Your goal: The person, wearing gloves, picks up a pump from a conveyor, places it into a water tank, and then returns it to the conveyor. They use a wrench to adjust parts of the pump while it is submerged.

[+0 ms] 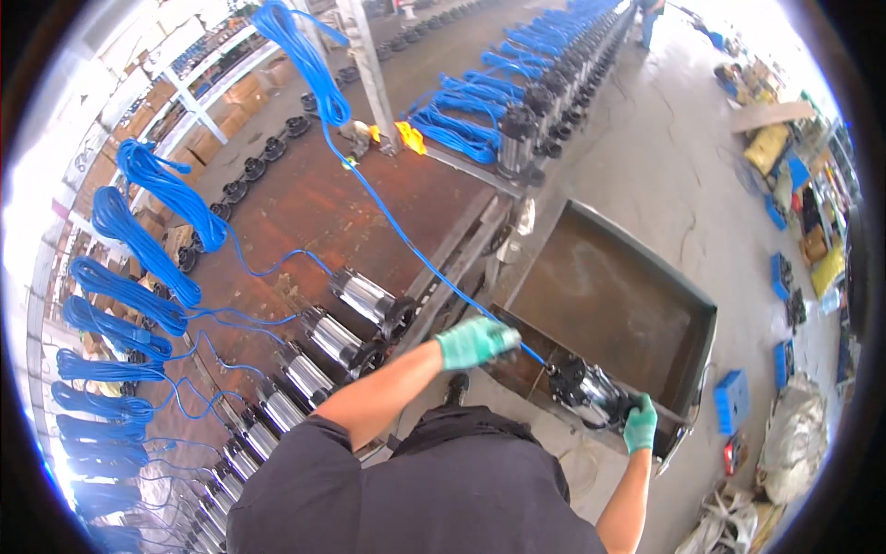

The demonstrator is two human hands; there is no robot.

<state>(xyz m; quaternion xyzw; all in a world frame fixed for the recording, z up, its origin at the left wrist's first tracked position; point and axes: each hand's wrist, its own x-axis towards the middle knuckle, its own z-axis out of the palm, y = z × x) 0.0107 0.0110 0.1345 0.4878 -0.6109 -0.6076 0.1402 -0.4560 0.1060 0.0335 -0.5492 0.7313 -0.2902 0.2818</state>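
Note:
A shiny metal pump with black ends [591,392] lies tilted across the near edge of a shallow metal tray [706,323]. My right hand [640,425], in a green glove, is closed round the pump's right end. A blue cable [397,226] runs taut from the pump's left end up to a coiled bundle [309,65] hanging at the upper left. My left hand [478,343], also green-gloved, is closed where this cable passes its fingers; they are slightly blurred. Brown liquid or a wet-looking brown floor shows inside the tray.
On the rusty bench [369,194] at left lies a row of similar pumps [365,294], their blue cable coils [171,189] hanging beyond. More pumps stand in a long row [519,138] at the back. Blue bins [732,403] and sacks line the right; a distant person [650,20] stands far back.

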